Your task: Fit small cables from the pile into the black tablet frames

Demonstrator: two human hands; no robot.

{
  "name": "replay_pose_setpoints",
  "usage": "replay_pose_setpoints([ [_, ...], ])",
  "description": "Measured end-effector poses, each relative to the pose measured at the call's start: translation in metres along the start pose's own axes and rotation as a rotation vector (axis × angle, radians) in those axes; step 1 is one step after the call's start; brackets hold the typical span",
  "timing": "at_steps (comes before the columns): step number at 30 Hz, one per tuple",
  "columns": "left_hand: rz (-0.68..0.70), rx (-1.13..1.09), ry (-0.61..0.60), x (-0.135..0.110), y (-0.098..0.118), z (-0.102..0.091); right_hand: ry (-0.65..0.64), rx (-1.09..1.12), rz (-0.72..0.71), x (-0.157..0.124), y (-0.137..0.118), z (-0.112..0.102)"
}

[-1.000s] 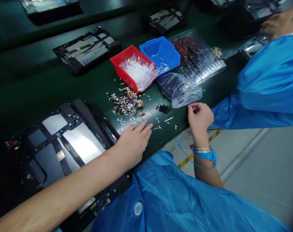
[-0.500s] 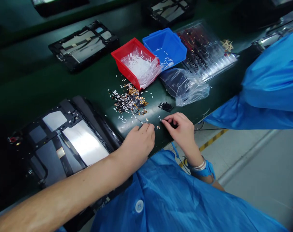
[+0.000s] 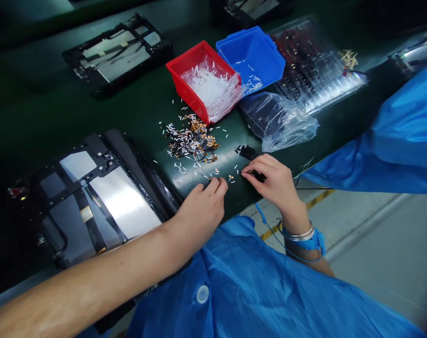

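Note:
My left hand (image 3: 203, 209) is closed low over the green work surface, thumb and fingers together. A thin dark strand shows beside its fingertips, but what they grip is hidden. My right hand (image 3: 272, 180) pinches with thumb and forefinger; anything between the tips is too small to name. A little gold-coloured connector piece (image 3: 231, 177) lies between the hands. Beyond them is a tangled pile of small cables (image 3: 192, 141) with gold ends and white bits mixed in. Small black pieces (image 3: 247, 151) are heaped just past my right hand.
A red bin (image 3: 185, 91) holds a plastic bag of white pieces; a blue bin (image 3: 273, 70) stands beside it. Right of them lie a clear bag (image 3: 287, 124) and a clear plastic tray (image 3: 305, 61). Device housings (image 3: 94, 188) lie left. A blue sleeve (image 3: 403, 126) reaches in at right.
The view has shifted slightly. My right hand has moved slightly away from my left and now partly covers the black heap. My left hand stays nearly in place, still closed.

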State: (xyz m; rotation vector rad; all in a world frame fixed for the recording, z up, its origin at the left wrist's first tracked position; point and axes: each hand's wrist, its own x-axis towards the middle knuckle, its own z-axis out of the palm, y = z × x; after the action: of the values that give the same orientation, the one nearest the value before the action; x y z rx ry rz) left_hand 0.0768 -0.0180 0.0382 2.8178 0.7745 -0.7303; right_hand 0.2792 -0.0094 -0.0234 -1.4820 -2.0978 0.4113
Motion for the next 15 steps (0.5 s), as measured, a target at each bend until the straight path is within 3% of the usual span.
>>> replay_pose_setpoints([
  [8,0.028,-0.028,-0.015,0.001,0.002,0.004,0.179,0.025,0.103,-0.013,-0.023,0.021],
  [15,0.028,-0.048,-0.003,0.002,0.001,0.007,0.244,-0.022,0.102,-0.012,-0.032,0.035],
])
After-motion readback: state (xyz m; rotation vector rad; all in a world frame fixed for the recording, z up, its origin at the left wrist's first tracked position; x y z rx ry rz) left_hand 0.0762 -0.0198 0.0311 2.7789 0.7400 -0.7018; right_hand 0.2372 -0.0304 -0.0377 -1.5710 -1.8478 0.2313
